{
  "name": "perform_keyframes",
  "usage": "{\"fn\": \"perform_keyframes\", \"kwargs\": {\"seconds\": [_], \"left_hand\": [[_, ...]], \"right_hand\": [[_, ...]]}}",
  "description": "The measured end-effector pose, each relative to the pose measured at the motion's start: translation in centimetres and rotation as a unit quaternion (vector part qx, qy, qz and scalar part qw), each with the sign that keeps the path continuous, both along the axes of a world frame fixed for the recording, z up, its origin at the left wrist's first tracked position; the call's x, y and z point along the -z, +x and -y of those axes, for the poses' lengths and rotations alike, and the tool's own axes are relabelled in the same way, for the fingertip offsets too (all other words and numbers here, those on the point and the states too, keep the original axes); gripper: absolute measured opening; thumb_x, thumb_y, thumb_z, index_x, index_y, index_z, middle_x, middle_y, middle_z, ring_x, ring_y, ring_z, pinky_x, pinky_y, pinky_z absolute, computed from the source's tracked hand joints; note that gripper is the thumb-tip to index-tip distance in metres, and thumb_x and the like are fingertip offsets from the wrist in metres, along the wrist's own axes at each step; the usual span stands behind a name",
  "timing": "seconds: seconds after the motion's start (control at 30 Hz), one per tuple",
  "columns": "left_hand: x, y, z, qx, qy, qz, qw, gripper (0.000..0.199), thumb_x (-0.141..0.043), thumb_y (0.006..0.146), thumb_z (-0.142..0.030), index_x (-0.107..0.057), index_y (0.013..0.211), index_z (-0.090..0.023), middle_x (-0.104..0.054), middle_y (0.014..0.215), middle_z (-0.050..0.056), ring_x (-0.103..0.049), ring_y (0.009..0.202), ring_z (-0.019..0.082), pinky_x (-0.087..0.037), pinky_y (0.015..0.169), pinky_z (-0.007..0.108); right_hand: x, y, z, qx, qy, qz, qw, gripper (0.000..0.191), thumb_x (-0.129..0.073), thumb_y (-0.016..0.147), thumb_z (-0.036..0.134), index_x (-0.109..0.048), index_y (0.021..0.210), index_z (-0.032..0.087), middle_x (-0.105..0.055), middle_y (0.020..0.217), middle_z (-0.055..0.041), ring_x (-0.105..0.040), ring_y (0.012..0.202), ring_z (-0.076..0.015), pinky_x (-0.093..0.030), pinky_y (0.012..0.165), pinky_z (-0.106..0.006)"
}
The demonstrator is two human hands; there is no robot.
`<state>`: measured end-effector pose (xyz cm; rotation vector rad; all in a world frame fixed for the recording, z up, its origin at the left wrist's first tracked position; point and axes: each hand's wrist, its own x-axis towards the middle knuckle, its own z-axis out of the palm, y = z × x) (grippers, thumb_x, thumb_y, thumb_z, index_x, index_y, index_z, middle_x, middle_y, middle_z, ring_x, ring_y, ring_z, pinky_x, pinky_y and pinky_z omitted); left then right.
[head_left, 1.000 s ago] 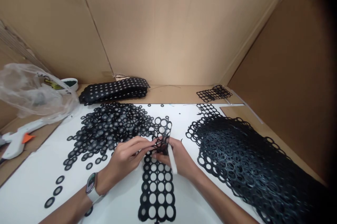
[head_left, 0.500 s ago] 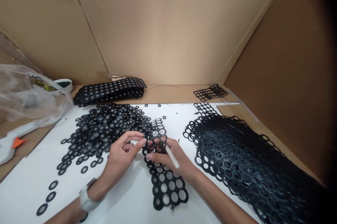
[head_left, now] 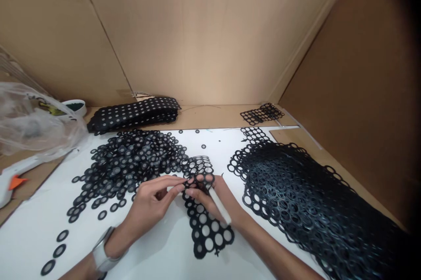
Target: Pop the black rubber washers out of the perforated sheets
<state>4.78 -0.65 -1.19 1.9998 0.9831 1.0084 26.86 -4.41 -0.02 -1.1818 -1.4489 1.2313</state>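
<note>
A black perforated sheet (head_left: 205,229) of joined rings is held up in front of me, some of its holes filled and others open. My right hand (head_left: 213,201) grips it from the right side, and a slim white pen-like stick (head_left: 220,205) rests in the same hand. At the sheet's left edge, the thumb and fingertips of my left hand (head_left: 153,203) are pinched together on it. Whether a loose ring sits between those fingertips is too small to see. Just behind the left hand lies a heap of loose black rings (head_left: 131,157).
A large pile of black ring lattices (head_left: 296,196) covers the right side. Stacked dotted black sheets (head_left: 134,113) lie at the back left, a small lattice piece (head_left: 261,114) at the back right. Far left are a plastic bag (head_left: 39,122), a white tub (head_left: 77,107) and a white-orange tool (head_left: 13,181). Cardboard walls surround the table.
My left fingertips have closed in on the sheet's edge. The sheet's upper part has bent and tipped downward, and the white stick has swung slightly lower right. The view has shifted slightly.
</note>
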Motion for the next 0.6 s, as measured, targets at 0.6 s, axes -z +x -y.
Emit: {"fn": "perform_keyframes", "kwargs": {"seconds": [0.6], "left_hand": [[-1.2, -3.0, -2.6, -0.073, 0.234, -0.054, 0.968, 0.021, -0.076, 0.100, -0.021, -0.082, 0.119, -0.029, -0.081, 0.123, 0.002, -0.072, 0.080, 0.013, -0.054, 0.065, 0.022]], "right_hand": [[0.1, 1.3, -0.4, -0.033, -0.083, 0.023, 0.996, 0.026, -0.090, 0.082, 0.036, -0.076, 0.092, 0.018, -0.075, 0.089, -0.0007, -0.068, 0.082, -0.0189, -0.053, 0.076, -0.028]]}}
